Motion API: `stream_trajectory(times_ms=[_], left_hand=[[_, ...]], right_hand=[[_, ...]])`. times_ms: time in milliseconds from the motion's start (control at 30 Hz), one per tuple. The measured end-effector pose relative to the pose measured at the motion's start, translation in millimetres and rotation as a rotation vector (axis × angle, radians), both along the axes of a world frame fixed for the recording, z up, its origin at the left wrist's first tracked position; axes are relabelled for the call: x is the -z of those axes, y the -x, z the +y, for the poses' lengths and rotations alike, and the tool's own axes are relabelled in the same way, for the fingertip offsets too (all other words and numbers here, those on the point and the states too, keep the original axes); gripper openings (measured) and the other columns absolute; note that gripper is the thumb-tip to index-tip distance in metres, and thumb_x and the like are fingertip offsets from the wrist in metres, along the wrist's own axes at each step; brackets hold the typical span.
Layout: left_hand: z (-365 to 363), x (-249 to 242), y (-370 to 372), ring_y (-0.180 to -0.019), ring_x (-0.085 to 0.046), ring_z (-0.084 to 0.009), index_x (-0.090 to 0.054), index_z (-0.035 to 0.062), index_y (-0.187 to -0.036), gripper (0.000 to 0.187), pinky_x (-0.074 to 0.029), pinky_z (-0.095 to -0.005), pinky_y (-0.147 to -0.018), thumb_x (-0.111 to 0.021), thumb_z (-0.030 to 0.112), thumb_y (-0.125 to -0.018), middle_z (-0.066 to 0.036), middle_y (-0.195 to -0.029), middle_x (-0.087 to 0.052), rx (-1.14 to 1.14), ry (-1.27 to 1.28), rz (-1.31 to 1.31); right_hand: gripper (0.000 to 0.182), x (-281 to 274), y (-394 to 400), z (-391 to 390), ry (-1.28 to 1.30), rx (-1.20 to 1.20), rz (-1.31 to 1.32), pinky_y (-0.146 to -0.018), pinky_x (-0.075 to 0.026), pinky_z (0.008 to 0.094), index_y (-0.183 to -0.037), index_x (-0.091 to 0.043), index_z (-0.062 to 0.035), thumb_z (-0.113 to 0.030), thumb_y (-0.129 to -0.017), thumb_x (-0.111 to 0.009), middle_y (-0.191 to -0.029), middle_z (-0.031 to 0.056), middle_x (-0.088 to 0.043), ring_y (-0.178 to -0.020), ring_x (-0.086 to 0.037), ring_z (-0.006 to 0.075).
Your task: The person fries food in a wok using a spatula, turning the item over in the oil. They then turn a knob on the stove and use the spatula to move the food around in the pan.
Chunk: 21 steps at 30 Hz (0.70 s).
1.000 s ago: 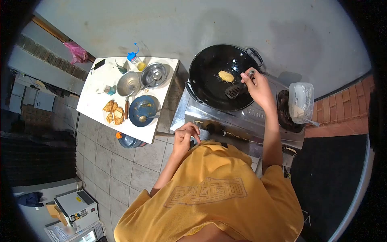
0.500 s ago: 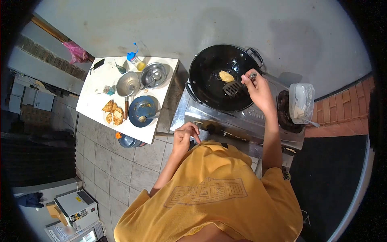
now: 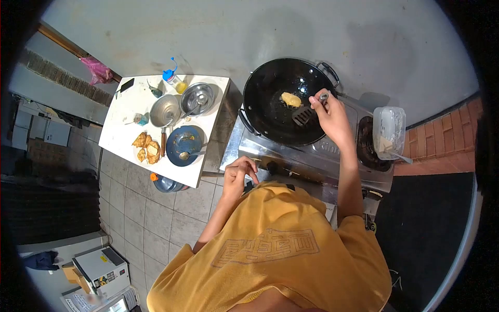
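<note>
My right hand [image 3: 332, 115] is wrapped around the handle of a dark slotted spatula [image 3: 301, 116] over the black wok [image 3: 270, 122]. The spatula's blade lies low in the wok, just beside a golden piece of frying food [image 3: 291, 100]. Whether blade and food touch is hard to tell. Shiny oil shows in the wok, which rests on a steel gas stove [image 3: 325, 151]. Near my waist, my left hand [image 3: 239, 176] hangs with loosely bent fingers, somewhat apart, and nothing visible in them.
A clear plastic container [image 3: 390, 122] with a utensil stands right of the wok. On the white table [image 3: 117, 125] at left are fried pieces [image 3: 152, 151], a blue pan [image 3: 184, 140], a metal bowl [image 3: 208, 91], a saucepan [image 3: 161, 106] and a blue-capped bottle [image 3: 174, 80].
The spatula blade has shifted slightly right in the wok, a little away from the food. My left hand stays at my waist.
</note>
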<state>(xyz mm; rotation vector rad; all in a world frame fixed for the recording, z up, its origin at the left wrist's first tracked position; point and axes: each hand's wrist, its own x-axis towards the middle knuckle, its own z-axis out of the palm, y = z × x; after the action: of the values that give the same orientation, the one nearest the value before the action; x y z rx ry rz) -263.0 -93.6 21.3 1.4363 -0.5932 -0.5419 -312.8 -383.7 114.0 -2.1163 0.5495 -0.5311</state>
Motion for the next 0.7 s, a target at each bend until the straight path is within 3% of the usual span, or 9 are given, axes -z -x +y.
stream_trajectory(times_ms=[333, 433, 500, 700], left_hand=[[-8, 0, -6, -0.059, -0.063, -0.0172, -0.059, -0.0048, -0.069, 0.051, -0.045, -0.0289, -0.067, -0.035, 0.026, -0.102, -0.011, -0.078, -0.06, 0.031, 0.013, -0.04], [-10, -2, -6, -0.062, -0.061, -0.0157, -0.059, -0.0049, -0.062, 0.054, -0.045, -0.0297, -0.071, -0.034, 0.021, -0.103, -0.009, -0.076, -0.061, 0.013, 0.018, -0.002], [-10, -2, -9, -0.058, -0.063, -0.0181, -0.058, -0.0061, -0.069, 0.052, -0.047, -0.0285, -0.065, -0.036, 0.026, -0.102, -0.011, -0.079, -0.059, 0.045, 0.009, -0.029], [-13, -8, -11, -0.057, -0.064, -0.0185, -0.058, -0.0061, -0.069, 0.052, -0.047, -0.0281, -0.064, -0.036, 0.027, -0.102, -0.012, -0.08, -0.059, 0.028, 0.02, -0.005]], right_hand=[[0.025, 5, 0, -6, -0.021, -0.017, -0.049, -0.056, -0.037, 0.0313, -0.086, -0.053, 0.0009, -0.022, -0.095, -0.057, -0.061, 0.0096, -0.049, -0.057, -0.04, 0.0138], [0.025, 1, 0, -5, 0.012, -0.012, 0.023, -0.056, -0.036, 0.031, -0.086, -0.053, 0.0011, -0.022, -0.095, -0.057, -0.061, 0.0089, -0.049, -0.057, -0.04, 0.0129], [0.026, 7, -2, -7, -0.023, -0.035, -0.017, -0.055, -0.036, 0.0308, -0.086, -0.053, 0.0012, -0.022, -0.095, -0.057, -0.061, 0.008, -0.048, -0.057, -0.039, 0.0127], [0.025, 1, -3, -2, -0.063, 0.025, -0.077, -0.055, -0.036, 0.03, -0.084, -0.055, 0.0006, -0.022, -0.095, -0.058, -0.062, 0.0077, -0.052, -0.056, -0.041, 0.0118]])
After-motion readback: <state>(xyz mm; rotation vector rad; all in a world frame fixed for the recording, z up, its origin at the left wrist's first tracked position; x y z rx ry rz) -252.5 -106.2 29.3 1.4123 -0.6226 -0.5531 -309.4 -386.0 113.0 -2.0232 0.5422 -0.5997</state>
